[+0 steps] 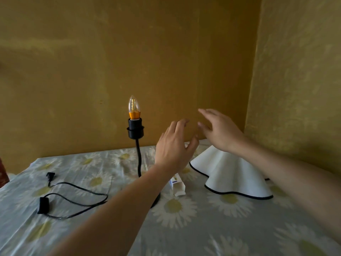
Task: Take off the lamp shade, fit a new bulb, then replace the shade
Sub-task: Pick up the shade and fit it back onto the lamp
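Note:
A clear candle-shaped bulb [134, 107] with a gold collar sits in the black socket [135, 129] atop the thin black lamp stem [138, 157]. The lamp's base is mostly hidden behind my left forearm. The white wavy shade [228, 174] with a dark rim lies on the table to the right of the lamp. My left hand [173, 146] hovers open, just right of the stem and left of the shade. My right hand [219, 130] is also open, held above the top of the shade, which it hides. Neither hand touches anything.
A small white bulb box [178, 185] lies open between the lamp base and the shade. The black cord [77, 198] with its switch [43, 203] and plug [50, 176] sprawls on the left of the daisy-print tablecloth [203, 228]. Yellow walls stand close behind and to the right.

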`<action>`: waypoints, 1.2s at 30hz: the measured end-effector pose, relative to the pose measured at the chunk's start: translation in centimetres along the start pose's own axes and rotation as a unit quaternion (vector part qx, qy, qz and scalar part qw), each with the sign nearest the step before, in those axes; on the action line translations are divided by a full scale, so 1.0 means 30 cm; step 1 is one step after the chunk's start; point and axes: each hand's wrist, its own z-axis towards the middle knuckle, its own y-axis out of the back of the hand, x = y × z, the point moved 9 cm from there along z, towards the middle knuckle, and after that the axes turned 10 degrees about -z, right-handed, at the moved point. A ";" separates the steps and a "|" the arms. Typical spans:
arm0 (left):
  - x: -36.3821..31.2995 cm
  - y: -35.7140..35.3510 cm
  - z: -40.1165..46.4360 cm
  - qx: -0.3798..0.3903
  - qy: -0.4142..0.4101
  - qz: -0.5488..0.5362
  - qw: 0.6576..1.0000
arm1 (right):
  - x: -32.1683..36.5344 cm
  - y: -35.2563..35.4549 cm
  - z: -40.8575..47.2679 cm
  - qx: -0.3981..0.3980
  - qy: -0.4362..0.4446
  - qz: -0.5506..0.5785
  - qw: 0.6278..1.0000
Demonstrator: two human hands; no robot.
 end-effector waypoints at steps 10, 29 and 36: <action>0.019 -0.252 -0.031 0.085 0.070 -0.004 0.994 | -0.238 -0.042 -0.095 0.030 -0.064 -0.026 0.997; 0.084 -0.603 -0.164 0.265 0.185 -0.016 0.946 | -0.514 -0.167 -0.260 0.159 -0.201 -0.118 0.959; 0.074 -0.603 -0.145 0.241 0.161 -0.008 0.957 | -0.514 -0.194 -0.276 0.179 -0.191 -0.154 0.953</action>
